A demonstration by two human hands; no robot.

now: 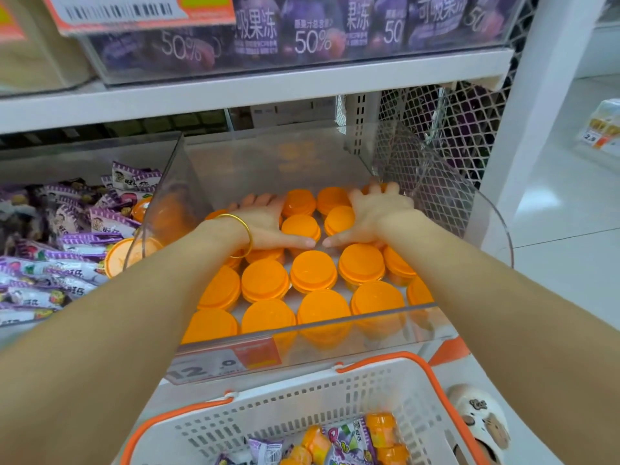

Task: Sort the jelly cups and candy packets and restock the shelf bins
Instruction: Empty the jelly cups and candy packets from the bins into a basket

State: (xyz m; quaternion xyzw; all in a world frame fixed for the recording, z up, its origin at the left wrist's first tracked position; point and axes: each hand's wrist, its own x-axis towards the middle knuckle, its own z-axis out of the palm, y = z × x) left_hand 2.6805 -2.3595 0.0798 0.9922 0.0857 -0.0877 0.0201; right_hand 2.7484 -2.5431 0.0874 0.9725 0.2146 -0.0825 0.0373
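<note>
We're in a shop: price tag (224, 363) on shelf bin (496, 229), barcode label (124, 10), shopping basket (416, 391).

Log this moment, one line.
orange-lidded jelly cups: in clear acrylic shelf bin | left hand: flat on cups | right hand: flat on cups | white plastic basket: unsorted stock

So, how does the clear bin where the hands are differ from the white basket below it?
The clear bin has transparent walls; the white basket has slotted white walls and an orange rim. The bin holds only jelly cups, upright in rows; the basket holds cups and candy packets jumbled. The left hand and right hand lie on cups in the bin, not the basket. Both hold orange jelly cups.
</note>
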